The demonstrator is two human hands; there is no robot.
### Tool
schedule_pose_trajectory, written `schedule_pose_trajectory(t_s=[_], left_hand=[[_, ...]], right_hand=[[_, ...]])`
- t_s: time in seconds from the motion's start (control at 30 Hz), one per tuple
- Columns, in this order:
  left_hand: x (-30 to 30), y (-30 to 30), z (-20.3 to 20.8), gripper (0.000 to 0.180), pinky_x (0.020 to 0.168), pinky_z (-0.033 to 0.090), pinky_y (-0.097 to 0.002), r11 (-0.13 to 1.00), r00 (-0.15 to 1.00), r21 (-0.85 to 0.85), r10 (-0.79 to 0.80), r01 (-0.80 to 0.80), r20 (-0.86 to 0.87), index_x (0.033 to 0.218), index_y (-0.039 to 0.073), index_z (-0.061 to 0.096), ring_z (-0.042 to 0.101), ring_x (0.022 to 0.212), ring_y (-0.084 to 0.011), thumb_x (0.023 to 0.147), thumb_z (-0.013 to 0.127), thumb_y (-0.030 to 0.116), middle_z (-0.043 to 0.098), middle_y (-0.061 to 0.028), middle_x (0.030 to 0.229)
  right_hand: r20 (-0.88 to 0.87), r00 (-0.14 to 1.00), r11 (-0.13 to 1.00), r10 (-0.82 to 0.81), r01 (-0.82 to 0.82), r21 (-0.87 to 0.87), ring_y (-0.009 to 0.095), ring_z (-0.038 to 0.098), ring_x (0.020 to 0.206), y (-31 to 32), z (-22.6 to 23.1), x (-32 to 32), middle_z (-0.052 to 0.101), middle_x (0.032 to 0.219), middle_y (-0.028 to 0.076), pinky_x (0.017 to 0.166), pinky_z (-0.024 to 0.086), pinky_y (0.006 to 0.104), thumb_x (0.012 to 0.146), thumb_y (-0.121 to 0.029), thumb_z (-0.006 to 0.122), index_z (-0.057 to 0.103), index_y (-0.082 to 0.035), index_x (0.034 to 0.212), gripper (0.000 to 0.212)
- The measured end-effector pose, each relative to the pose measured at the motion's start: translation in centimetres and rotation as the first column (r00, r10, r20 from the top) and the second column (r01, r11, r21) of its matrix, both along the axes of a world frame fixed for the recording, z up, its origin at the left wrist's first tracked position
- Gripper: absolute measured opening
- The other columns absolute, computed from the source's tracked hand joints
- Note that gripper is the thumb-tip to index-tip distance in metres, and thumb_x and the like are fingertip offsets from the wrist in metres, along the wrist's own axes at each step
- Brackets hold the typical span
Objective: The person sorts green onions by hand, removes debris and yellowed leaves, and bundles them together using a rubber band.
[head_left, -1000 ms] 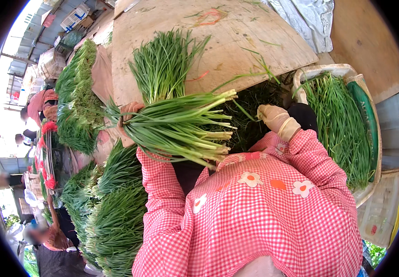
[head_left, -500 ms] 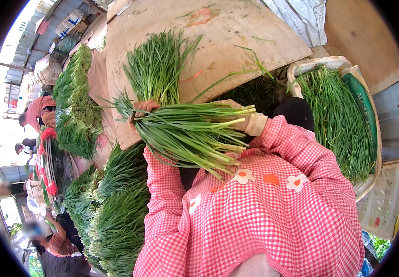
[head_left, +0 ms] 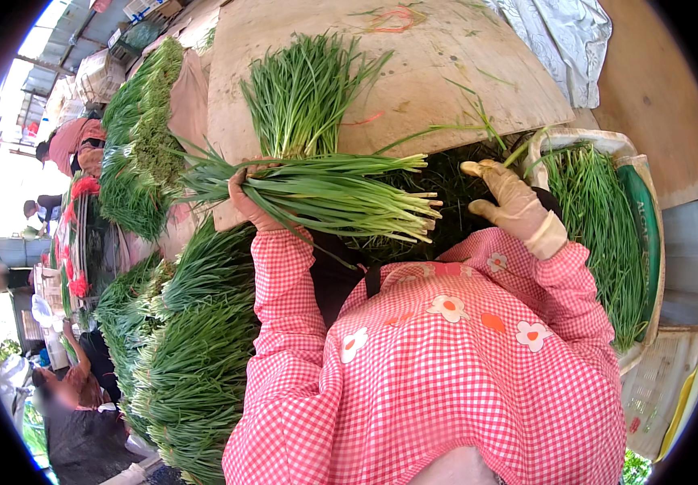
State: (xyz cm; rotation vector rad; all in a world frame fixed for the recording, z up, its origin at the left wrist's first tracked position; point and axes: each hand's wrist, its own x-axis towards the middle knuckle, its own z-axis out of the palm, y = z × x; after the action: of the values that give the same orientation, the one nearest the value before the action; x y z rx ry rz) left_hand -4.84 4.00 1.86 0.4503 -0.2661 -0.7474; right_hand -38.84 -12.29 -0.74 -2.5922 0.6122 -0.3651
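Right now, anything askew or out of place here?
Mostly tidy. A few loose green stalks lie scattered on the wooden board, apart from the bunch in the left hand. The gloved right hand holds nothing.

Right hand (head_left: 509, 202) off chive bunch (head_left: 324, 194), now open, apart; left hand (head_left: 252, 206) alone holds bunch.

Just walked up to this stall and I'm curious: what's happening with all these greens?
A person in a red checked smock holds a bundle of green onions sideways in the left hand, over a wooden board where another bunch lies. The gloved right hand is raised and open beside the bundle's pale root ends, not touching it. More greens fill a basket at right and lie stacked at left.
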Motion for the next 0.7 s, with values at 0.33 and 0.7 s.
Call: schedule_pose_trajectory(t_s=[0.33, 0.7], left_hand=[[-2.0, -0.7, -1.2, 0.016, 0.074, 0.048, -0.039, 0.966, 0.995, 0.245, 0.095, -0.084, -0.037, 0.087, 0.006, 0.055, 0.056, 0.075, -0.0216, 0.08, 0.049, 0.02, 0.058, -0.0041, 0.076], [-5.3, -0.6, -1.9, 0.016, 0.066, 0.048, -0.0367, 0.881, 0.997, 0.472, 0.044, -0.009, -0.063, 0.081, 0.006, 0.05, 0.055, 0.067, -0.0226, 0.084, 0.047, 0.022, 0.055, -0.0074, 0.072]], right_hand=[[0.5, 0.84, 0.692, -0.212, -0.233, 0.683, 0.007, 0.053, 0.079, 2.8, 1.7, 5.6, 0.061, 0.082, 0.002, 0.072, 0.044, 0.0229, 0.089, -0.019, 0.057, 0.061, 0.0, 0.096, 0.02], [0.481, 0.762, 0.506, -0.433, -0.236, 0.829, 0.006, 0.05, 0.072, -0.5, 0.1, 5.5, 0.061, 0.086, 0.0, 0.066, 0.041, 0.0205, 0.089, -0.032, 0.056, 0.062, -0.005, 0.095, 0.029]])
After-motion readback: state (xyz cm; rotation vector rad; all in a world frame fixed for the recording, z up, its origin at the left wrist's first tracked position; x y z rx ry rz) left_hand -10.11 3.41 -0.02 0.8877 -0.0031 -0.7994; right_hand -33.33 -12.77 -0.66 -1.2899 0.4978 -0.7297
